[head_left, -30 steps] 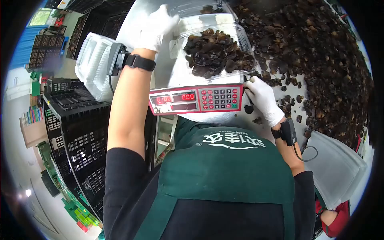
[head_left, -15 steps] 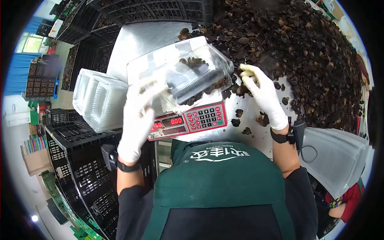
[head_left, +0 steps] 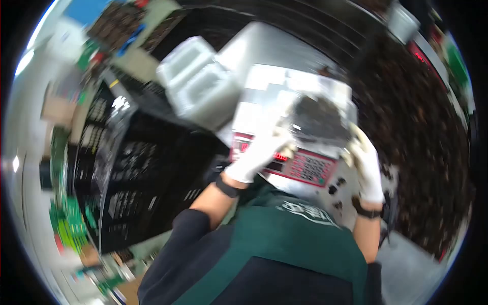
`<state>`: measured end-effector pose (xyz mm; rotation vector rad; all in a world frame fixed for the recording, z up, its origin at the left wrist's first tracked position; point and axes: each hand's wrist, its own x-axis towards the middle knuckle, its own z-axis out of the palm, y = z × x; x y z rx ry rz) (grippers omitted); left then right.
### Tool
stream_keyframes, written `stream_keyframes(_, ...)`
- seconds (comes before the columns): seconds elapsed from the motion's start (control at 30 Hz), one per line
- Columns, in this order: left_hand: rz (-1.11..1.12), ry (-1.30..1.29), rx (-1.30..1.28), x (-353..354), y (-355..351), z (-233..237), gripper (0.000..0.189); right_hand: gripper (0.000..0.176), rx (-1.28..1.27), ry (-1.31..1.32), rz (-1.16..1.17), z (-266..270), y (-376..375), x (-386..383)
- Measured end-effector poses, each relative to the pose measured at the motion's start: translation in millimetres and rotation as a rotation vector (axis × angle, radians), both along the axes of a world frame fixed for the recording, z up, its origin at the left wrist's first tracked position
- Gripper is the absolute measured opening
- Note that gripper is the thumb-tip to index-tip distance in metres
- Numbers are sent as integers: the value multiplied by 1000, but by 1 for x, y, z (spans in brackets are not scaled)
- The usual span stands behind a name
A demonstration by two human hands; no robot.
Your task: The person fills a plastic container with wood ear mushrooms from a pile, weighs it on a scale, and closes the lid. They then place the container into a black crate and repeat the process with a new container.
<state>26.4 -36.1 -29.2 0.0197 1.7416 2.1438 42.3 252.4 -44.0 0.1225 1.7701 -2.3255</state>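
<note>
A clear plastic box [head_left: 319, 121] filled with dark, curled wood ear fungus is in front of me, over the pale plate of the red-framed weighing scale [head_left: 325, 179]. My left hand [head_left: 267, 150], in a white glove, has its fingers curled at the box's near left corner. At the right side of the box, my gloved right hand [head_left: 366, 162] grips the edge with fingers and thumb. Motion smears the fingertips and the lid. The scale's keypad and red digits show between my hands, below the box.
Stacked clear plastic boxes [head_left: 201, 84] stand left of the scale. A large heap of dark fungus [head_left: 417, 127] covers the table on the right, with loose pieces [head_left: 333, 189] near the scale. Black crates [head_left: 152, 183] are at the left, and more line the back.
My view has swung to the left. The box lid, raised before, is down now, and both hands have come to the box's two sides; the right hand was beside it earlier.
</note>
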Motion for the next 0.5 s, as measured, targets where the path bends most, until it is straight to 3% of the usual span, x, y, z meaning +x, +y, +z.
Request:
stream_keyframes(0.23, 19, 37, 217, 56, -13, 19, 71, 67, 37, -12, -169, 46, -42, 37)
stream_keyframes(0.37, 34, 66, 63, 79, -29, 62, 74, 70, -2, 10, -184, 73, -63, 36)
stream_keyframes(0.5, 120, 213, -85, 98, -45, 71, 80, 71, 126, 113, 32, 83, -56, 24)
